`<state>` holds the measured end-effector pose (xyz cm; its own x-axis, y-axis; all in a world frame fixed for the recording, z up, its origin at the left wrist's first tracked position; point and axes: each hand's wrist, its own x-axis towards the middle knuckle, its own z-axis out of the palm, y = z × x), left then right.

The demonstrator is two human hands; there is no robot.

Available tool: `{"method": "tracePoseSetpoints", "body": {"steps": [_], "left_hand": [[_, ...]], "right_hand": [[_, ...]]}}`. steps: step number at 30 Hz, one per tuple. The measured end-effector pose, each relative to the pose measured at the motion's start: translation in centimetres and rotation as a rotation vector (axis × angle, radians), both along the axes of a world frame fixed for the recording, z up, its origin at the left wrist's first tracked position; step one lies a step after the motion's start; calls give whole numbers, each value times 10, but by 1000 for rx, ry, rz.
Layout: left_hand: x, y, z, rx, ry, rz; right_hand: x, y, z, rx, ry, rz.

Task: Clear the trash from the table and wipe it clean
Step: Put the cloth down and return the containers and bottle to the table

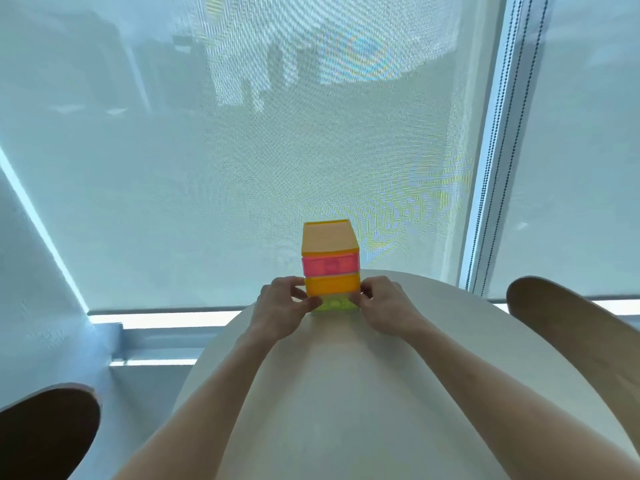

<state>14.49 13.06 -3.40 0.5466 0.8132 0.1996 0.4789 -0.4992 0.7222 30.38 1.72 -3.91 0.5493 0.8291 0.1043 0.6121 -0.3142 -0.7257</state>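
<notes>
A round white worktop [398, 393] seen from the head camera, set close to a window covered by a mesh roller blind [277, 150]. At its far edge stands a stack of translucent coloured drawers [330, 265]: orange on top, then pink, orange, and green at the base. Both hands are pinched shut on the lowest tiers, the left hand [282, 308] against the stack's left side and the right hand [382, 306] against its right, thumbs and fingers pressed to the lower corners. Gripping low and from opposite sides probably keeps the tall stack from tipping if it is slid or lifted. No trash and no cloth is visible on the worktop, which looks bare apart from the stack. Two wooden chair backs, one at left [45, 431] and one at right [581, 327], flank the worktop.
</notes>
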Motion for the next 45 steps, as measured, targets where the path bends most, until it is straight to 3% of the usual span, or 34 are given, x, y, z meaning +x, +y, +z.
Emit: {"method": "tracePoseSetpoints", "body": {"steps": [11, 21, 33, 45], "left_hand": [[-8, -3, -2, -9, 38, 45], [-77, -32, 16, 5, -22, 39], [-259, -60, 10, -28, -173, 193], [-451, -86, -57, -76, -112, 491]], "right_hand": [[-10, -5, 1, -57, -55, -66], [-68, -32, 15, 20, -80, -70], [-233, -35, 41, 216, -9, 193], [-395, -4, 0, 111, 67, 481]]}}
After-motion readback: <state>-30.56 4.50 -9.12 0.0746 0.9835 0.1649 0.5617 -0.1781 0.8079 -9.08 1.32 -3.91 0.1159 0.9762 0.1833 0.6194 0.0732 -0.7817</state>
